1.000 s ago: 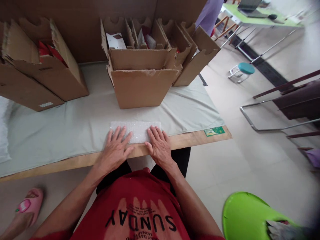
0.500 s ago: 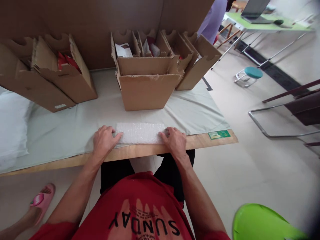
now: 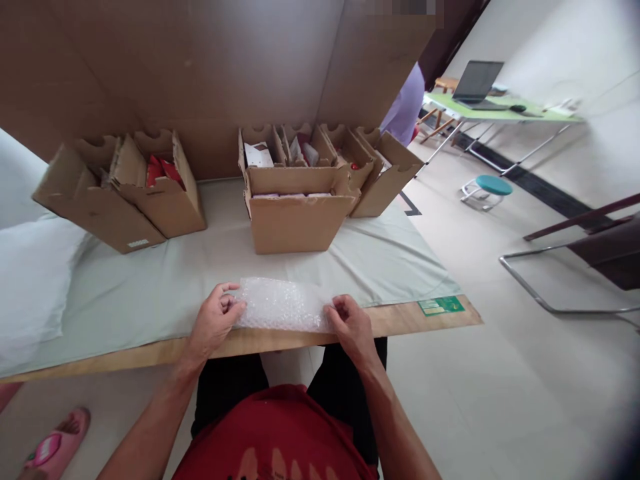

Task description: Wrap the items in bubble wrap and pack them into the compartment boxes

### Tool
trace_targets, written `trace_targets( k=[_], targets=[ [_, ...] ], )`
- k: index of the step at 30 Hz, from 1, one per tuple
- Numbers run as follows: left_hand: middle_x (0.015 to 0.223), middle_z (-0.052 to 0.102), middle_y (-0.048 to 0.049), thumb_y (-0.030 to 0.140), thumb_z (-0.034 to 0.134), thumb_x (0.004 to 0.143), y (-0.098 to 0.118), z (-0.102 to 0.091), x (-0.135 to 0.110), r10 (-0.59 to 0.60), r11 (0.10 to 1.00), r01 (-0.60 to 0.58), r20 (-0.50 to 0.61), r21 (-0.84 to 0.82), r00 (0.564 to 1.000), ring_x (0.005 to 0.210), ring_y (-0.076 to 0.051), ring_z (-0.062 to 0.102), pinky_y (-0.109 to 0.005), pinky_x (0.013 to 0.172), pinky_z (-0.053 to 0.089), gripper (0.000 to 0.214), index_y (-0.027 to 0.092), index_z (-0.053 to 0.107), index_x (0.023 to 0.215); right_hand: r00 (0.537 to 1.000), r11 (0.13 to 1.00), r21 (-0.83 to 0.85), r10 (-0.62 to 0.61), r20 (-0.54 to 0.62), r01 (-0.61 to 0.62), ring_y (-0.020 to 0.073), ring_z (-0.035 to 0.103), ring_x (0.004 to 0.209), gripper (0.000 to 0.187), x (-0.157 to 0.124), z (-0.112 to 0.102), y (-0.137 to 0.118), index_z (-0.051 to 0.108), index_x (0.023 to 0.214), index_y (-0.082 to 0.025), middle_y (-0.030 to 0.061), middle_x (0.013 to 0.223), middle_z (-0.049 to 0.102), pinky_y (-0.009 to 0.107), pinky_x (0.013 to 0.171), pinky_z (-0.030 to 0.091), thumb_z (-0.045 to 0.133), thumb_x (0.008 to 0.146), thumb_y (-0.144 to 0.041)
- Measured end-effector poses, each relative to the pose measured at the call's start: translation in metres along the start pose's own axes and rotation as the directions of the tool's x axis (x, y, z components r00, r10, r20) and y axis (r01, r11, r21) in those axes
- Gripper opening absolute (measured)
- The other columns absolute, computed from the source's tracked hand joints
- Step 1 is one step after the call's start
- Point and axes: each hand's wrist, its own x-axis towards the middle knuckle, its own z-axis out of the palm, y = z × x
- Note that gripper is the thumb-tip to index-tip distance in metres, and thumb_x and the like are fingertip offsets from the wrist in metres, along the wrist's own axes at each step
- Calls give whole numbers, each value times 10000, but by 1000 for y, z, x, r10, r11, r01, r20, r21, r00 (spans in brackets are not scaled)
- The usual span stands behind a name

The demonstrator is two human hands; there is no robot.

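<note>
The left hand (image 3: 216,317) pinches the left end of a rectangle of bubble wrap (image 3: 283,305) at the near edge of the table (image 3: 393,323), in front of an upright cardboard box (image 3: 295,225), and the right hand (image 3: 351,323) pinches the wrap's right end. It looks spread out already; what work remains cannot be told

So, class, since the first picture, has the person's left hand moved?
Yes. Judged against the front cardboard box, the left hand has moved left, from lying on the bubble wrap to the wrap's left end.
</note>
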Motion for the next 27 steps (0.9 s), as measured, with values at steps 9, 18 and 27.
trace_targets(
  k=[9,18,27],
  targets=[
    [652,610,72,358,792,739,54,-17,16,36,867,21,104,-497,994,553,-116,580,-205,469,492,613,238,490,1259,991,912,409,-33,133,-25,122,464,522,785,29,-50,-50,357,1558,-236,-85,633,534,251,493,375,693,864,-384],
    [706,598,64,277,767,777,140,-28,71,435,789,-397,-30,-469,900,505,-100,549,-223,429,498,220,267,584,899,944,865,383,-320,-76,324,97,346,491,216,100,-91,-107,751,1091,-293,-79,565,380,245,458,296,713,879,-301],
    [870,697,-13,265,563,908,187,-30,150,822,483,-762,77,431,565,894,-163,649,-318,849,510,270,151,805,943,757,758,-101,-651,-58,644,113,580,760,158,206,-119,-147,792,981,-251,-1,872,710,291,669,430,642,931,-250]
  ],
)
